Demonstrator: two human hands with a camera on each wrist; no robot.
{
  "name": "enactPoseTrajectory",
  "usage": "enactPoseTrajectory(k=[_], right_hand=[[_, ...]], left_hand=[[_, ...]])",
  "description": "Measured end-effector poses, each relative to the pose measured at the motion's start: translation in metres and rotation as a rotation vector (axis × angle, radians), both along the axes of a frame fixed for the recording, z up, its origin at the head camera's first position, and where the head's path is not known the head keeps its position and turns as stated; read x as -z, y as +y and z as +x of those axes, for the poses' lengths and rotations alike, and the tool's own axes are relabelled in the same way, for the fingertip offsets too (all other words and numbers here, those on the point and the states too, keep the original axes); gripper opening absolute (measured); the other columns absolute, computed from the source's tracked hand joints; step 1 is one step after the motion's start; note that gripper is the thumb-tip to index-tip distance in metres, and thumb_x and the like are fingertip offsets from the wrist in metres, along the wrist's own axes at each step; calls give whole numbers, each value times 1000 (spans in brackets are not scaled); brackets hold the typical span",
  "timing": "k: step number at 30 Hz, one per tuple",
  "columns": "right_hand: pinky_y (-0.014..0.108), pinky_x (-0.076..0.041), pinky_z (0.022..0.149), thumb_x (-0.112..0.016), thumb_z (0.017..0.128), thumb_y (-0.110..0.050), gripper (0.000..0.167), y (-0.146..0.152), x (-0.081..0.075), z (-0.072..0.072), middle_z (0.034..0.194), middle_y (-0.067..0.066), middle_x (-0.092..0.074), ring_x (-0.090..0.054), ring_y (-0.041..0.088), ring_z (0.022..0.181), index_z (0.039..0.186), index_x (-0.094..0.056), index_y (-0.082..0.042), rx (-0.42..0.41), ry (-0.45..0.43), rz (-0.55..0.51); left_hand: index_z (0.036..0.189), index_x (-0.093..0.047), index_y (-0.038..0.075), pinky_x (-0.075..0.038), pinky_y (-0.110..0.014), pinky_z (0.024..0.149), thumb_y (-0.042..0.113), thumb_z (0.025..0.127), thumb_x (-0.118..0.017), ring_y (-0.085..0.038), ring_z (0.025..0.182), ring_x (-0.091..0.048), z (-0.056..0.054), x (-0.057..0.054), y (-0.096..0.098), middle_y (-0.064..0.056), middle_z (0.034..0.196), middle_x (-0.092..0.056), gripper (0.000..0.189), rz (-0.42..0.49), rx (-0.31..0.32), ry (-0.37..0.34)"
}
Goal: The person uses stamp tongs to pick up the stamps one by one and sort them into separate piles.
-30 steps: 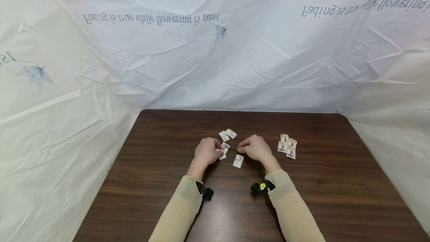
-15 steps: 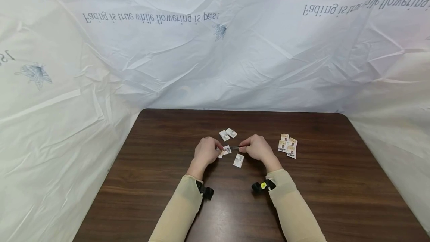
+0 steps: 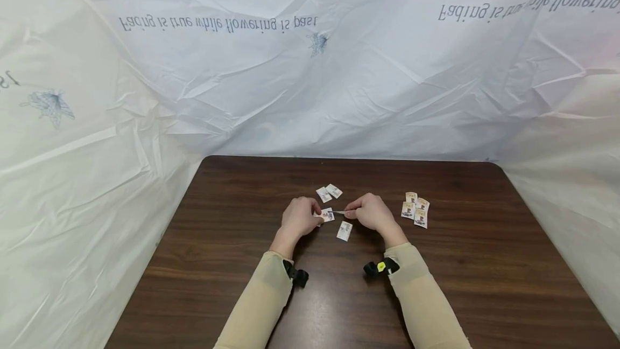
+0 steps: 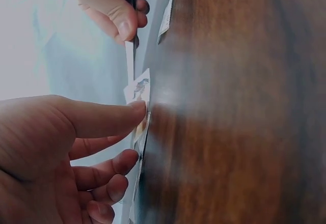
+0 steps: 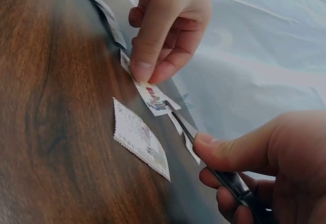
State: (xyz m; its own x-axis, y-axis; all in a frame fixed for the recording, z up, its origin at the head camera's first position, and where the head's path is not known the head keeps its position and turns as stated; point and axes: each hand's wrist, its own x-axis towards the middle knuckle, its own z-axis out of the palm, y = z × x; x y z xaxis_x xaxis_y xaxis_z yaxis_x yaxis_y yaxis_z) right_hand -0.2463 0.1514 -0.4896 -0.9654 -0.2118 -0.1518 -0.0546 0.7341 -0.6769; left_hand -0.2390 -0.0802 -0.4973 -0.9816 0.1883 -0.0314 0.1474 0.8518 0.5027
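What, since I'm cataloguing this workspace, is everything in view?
Table: one, dark brown, foreground
Sheeting: one or more, white, around the table
Grouped stamps: four, white and orange, table's right side
Far stamps: two, whitish, centre, far side
Near stamp: one, whitish, centre, near side
Held stamp: one, printed white, centre
Other paper: at least one piece, whitish, beside the held stamp
Tweezers: one, dark metallic, tips at the held stamp
Wrist devices: two, mainly black, one per wrist
Sleeves: two, beige, lower centre
Left hand: one, bare, pinching the held stamp
Right hand: one, bare, gripping the tweezers
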Motion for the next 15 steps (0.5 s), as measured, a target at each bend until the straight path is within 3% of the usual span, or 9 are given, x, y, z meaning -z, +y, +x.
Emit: enactPoseTrajectory(k=[7, 15], right_hand=[[55, -53, 100, -77, 100, -20, 15, 1, -3, 0, 116, 10, -79, -68, 35, 121, 107, -86, -11, 28, -38, -105], [56, -52, 100, -75, 100, -21, 18, 2, -1, 0, 124, 14, -76, -64, 40, 126, 110, -85, -10, 94, -52, -88]], left_hand=[[83, -72, 22, -51, -39, 70, 27, 88, -89, -23, 85, -61, 1, -2, 0, 1, 87, -63, 19, 11, -16, 27], [85, -77, 22, -55, -43, 77, 29, 91, -87, -28, 100, -66, 1, -1, 2, 0, 98, -69, 14, 7, -44, 39]])
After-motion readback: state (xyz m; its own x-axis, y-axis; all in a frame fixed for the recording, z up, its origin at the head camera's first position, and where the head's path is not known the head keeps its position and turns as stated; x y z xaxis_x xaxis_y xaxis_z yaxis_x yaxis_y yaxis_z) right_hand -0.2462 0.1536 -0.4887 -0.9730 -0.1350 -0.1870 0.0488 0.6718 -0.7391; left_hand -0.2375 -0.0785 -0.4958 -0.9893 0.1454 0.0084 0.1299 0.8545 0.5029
